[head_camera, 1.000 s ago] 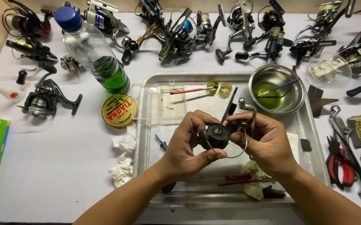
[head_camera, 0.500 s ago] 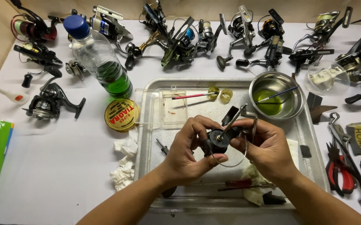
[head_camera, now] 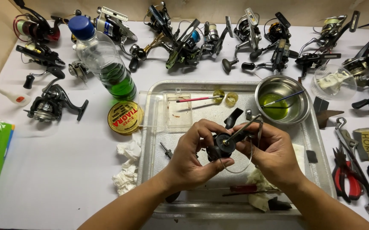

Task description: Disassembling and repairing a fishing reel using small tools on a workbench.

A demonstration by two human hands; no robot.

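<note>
Both my hands hold a black fishing reel rotor with a wire bail arm over a metal tray. My left hand grips the dark body from the left, thumb under it. My right hand pinches the grey bail arm and its wire loop from the right. A small screw-like part lies on the tray left of my left hand. A red-handled tool lies on the tray under my wrists.
A steel bowl of green liquid with a brush sits at the tray's back right. A bottle of green liquid, a round yellow tin, crumpled tissue, pliers and several reels surround the tray.
The camera view has shifted slightly. My hands have turned the reel part a little, with the bail arm now pointing up to the right; they stay over the tray.
</note>
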